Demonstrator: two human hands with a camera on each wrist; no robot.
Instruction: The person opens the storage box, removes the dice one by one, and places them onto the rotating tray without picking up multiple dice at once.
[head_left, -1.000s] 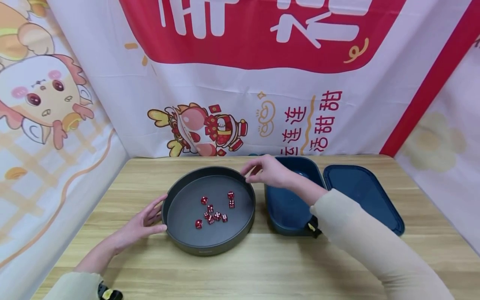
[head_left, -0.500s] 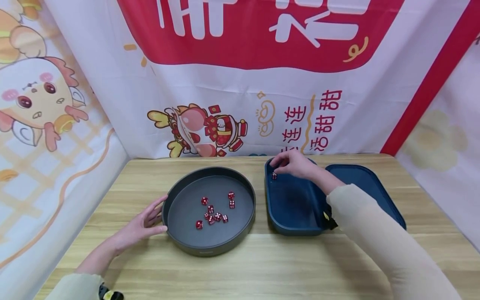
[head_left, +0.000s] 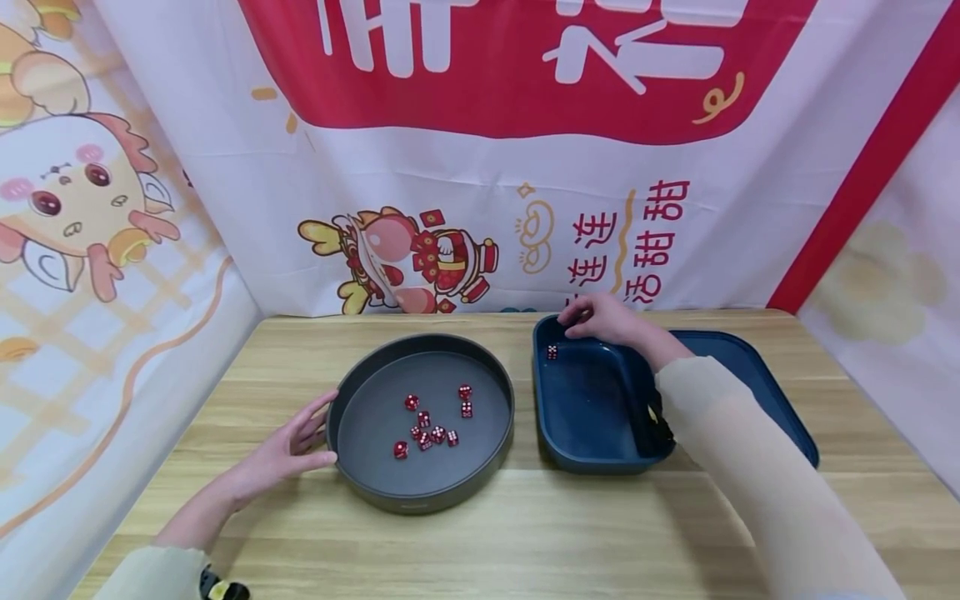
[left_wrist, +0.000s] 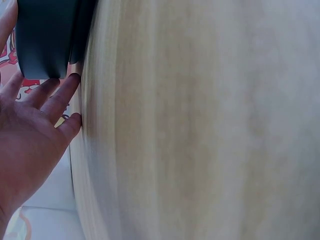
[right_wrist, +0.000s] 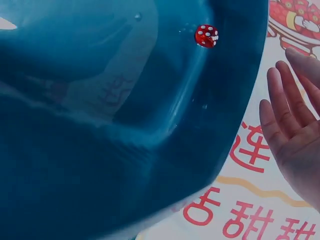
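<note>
A round dark grey pan (head_left: 420, 503) holds several red dice (head_left: 423, 440) with white spots, loosely grouped on its base. My left hand (head_left: 279, 454) rests against the pan's left side, fingers spread and fairly straight; the left wrist view shows the fingertips at the dark pan wall (left_wrist: 42, 50). To the right stands a deep blue rectangular container (head_left: 592, 463). One red die (head_left: 552, 352) lies in its far left corner, also seen as a die (right_wrist: 206, 36) in the right wrist view. My right hand (head_left: 606, 320) is over the container's far rim, fingers loosely extended with nothing in them.
A flat blue lid (head_left: 750, 375) lies on the wooden table (head_left: 510, 542) right of the container, partly hidden by the right arm. A printed cloth backdrop (head_left: 465, 175) rises directly behind the table, with cloth sides left and right.
My right hand has gone from the pan's far right rim to over the blue container, then drawn slightly up and away from the die there. The left hand stays at the pan.
</note>
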